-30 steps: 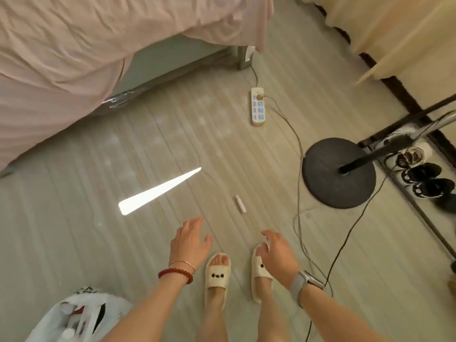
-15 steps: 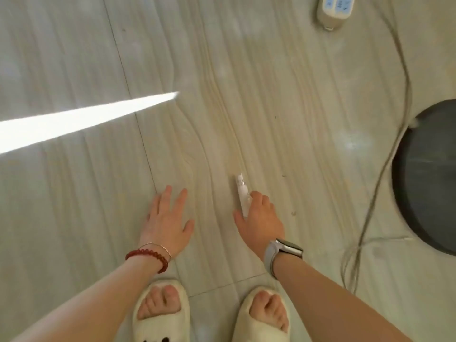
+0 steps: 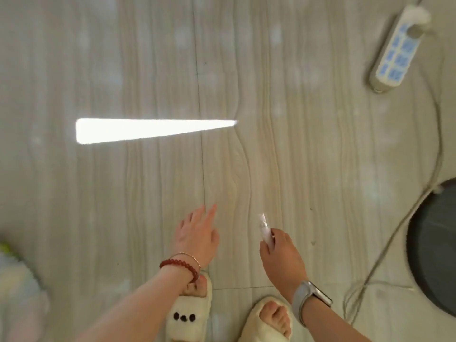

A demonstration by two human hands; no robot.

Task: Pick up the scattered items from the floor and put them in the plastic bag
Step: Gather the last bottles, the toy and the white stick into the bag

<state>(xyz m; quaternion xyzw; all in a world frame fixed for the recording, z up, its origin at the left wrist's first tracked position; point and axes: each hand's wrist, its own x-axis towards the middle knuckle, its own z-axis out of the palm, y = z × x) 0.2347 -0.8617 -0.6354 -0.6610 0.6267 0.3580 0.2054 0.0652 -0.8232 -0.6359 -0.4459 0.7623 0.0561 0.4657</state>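
A small white tube is pinched in the fingers of my right hand, lifted a little off the pale wood-grain floor, its tip pointing away from me. My left hand hovers beside it with fingers spread and nothing in it. At the left edge, blurred, shows part of the white plastic bag with something green near its top.
A white power strip lies at the top right, its grey cable running down past a dark round stand base at the right edge. My two slippered feet stand at the bottom. A bright wedge of sunlight crosses the floor.
My right hand reached down to the tube on the floor, closed on it and has raised it. The view has swung left, bringing the bag's edge back in.
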